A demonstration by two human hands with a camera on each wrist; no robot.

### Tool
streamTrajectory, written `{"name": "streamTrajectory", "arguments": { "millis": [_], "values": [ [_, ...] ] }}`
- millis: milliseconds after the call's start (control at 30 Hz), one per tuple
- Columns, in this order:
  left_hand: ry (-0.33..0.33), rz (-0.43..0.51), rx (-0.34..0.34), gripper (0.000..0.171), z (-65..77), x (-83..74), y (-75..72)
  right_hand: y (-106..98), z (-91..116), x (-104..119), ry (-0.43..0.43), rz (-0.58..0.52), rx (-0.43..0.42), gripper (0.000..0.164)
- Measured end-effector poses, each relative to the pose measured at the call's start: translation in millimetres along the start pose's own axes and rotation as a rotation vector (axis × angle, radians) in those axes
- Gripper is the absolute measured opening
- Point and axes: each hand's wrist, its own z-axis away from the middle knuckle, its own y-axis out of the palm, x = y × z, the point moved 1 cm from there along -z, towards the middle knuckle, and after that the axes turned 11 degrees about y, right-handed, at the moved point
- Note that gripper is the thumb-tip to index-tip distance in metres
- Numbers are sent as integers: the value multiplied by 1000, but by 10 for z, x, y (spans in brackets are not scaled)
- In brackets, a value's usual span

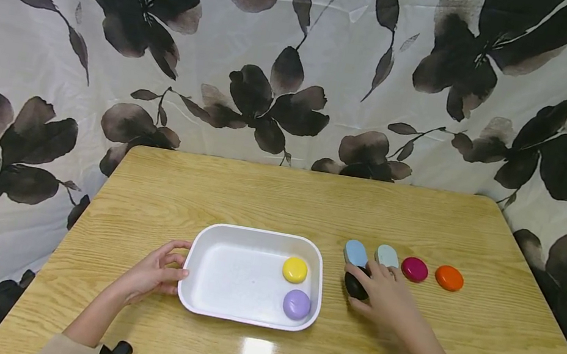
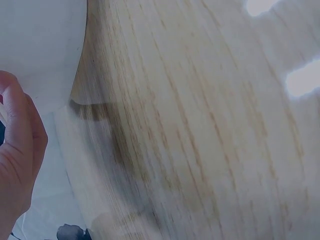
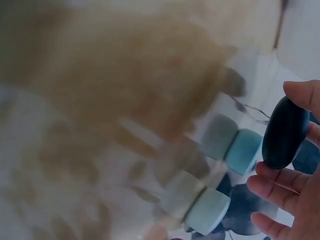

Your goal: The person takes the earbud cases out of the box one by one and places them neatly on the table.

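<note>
At the left end of a white tray (image 1: 241, 232), my left hand (image 1: 157, 271) grips the wall, its thumb at the rim. The left wrist view shows part of this hand (image 2: 17, 145) beside the tray (image 2: 40, 45). Inside the tray, toward the right, lie a yellow disc (image 1: 295, 270) and a lilac disc (image 1: 296, 305). My right hand (image 1: 389, 296), right of the tray, pinches a smooth black oval disc (image 1: 356, 282). In the right wrist view the black disc (image 3: 285, 132) stands on edge between thumb and fingers.
Beyond my right hand, a light blue disc (image 1: 355, 253), a pale green disc (image 1: 386, 256), a magenta disc (image 1: 415, 269) and an orange disc (image 1: 449, 278) sit in a row on the wooden table (image 1: 236, 194). A floral cloth (image 1: 338, 43) hangs behind the table.
</note>
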Motion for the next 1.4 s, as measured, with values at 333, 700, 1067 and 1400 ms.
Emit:
{"name": "streamTrajectory", "arguments": {
  "millis": [333, 700, 1067, 1400],
  "values": [
    [18, 9, 12, 61, 9, 15, 8, 110, 107, -11, 14, -5, 61, 56],
    [23, 10, 14, 62, 7, 46, 4, 116, 133, -10, 38, -60, 94, 58],
    [31, 13, 12, 61, 12, 68, 4, -159, -50, 136, -29, -65, 8, 58],
    [28, 14, 13, 64, 22, 94, 10, -252, -305, 592, -420, -83, 14, 49]
  ]
}}
